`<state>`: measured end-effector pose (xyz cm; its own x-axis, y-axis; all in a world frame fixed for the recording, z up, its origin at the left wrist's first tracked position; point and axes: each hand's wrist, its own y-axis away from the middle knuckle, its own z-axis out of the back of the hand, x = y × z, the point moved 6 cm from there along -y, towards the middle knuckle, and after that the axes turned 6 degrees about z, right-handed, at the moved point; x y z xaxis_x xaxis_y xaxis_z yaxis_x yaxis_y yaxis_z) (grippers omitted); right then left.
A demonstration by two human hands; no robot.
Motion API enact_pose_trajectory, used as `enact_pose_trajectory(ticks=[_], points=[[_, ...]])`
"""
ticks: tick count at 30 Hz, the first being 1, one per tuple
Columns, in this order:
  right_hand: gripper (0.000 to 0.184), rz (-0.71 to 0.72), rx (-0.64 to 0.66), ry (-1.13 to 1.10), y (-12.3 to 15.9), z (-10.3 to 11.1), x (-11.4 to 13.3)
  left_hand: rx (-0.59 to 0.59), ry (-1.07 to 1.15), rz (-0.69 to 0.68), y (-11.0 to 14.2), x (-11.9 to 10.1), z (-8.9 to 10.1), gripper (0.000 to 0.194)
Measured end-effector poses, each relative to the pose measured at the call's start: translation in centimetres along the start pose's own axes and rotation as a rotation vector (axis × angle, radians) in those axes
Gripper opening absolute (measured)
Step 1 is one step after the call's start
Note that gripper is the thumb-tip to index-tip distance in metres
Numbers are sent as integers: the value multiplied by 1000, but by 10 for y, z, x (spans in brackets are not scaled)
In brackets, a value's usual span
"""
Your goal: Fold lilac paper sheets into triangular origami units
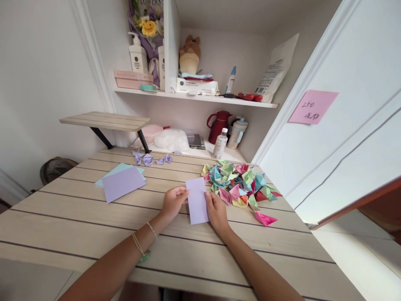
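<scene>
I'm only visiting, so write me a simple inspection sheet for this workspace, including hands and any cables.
Surface: wood-look table with dark lines; a small stand at back left.
Job's things: purple paper in the hands; purple sheet overlapping a blue sheet; purple folded pieces; pile of folded boats; one pink boat slightly apart.
Clutter: bottle, red jug and plastic bag behind.
Hands: left hand and right hand grip opposite edges of the purple paper.
Cables: nothing seen for certain.
Surroundings: laden shelf; pink note at right.
</scene>
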<state>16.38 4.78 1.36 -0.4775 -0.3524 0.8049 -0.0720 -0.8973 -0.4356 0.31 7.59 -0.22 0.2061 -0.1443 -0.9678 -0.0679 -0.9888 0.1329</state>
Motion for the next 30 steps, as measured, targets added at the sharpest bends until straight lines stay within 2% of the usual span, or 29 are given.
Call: enact_pose_trajectory(ticks=[5, 11, 19, 24, 30], points=[[46, -2, 33, 1, -2, -4, -2, -39, 28, -13, -7, 2, 4, 32], [43, -9, -72, 37, -2, 1, -2, 51, -36, -12, -6, -1, -5, 33], [45, -62, -35, -118, -11, -4, -4, 136, -97, -4, -6, -6, -6, 26], [44, -90, -112, -53, -29, -14, -9, 163, -103, 14, -12, -7, -6, 26], [34, -87, -163, -9, -47, -32, -15, 165, -118, 13, -33, -10, -1, 27]])
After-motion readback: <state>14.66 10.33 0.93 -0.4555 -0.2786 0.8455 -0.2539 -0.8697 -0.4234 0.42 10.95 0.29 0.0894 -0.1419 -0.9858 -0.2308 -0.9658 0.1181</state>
